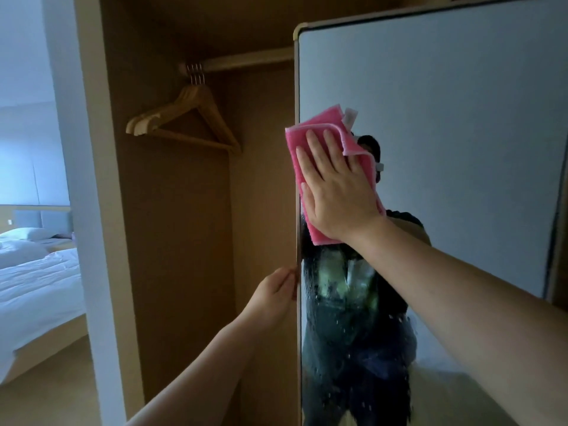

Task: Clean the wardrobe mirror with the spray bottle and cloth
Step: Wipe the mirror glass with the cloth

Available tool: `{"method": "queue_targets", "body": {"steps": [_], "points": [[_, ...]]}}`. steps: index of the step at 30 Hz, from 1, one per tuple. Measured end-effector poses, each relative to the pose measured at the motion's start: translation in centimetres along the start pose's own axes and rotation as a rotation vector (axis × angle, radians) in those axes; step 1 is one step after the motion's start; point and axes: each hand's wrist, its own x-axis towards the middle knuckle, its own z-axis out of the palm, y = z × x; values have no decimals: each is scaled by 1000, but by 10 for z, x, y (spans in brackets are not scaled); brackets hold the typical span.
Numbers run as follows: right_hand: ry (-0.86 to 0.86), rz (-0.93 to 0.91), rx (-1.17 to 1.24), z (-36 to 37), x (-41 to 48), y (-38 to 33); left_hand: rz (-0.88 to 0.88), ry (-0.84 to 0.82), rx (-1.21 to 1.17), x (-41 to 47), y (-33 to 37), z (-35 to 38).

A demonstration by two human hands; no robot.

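Observation:
The wardrobe mirror [445, 103] is a tall framed panel on the right, swung open, with spray droplets over its lower part. A folded pink cloth [302, 139] lies flat against the glass near the mirror's left edge. My right hand [335, 192] presses on the cloth with straight, spread fingers. My left hand [278, 292] grips the mirror's left edge lower down, fingers curled round the frame. No spray bottle is in view.
The open wardrobe [184, 210] shows a rail with several wooden hangers [187, 118] at the upper left. A wall corner [73, 179] stands left of it. Beyond it a bed with white bedding [33, 287] fills the far left.

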Motion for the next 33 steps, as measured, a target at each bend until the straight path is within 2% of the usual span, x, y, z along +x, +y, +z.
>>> {"method": "queue_targets", "body": {"steps": [8,15,24,33], "points": [[3,23,-20,0,1,-3,-51,-42,-37,-25,-36,14],[-7,48,-26,1,4,-4,-36,-33,64,-25,-37,13],[-9,70,-20,9,3,-7,-18,-106,-3,-30,-36,11],[15,98,39,30,-55,-39,-42,-143,-50,-28,-36,10]]}}
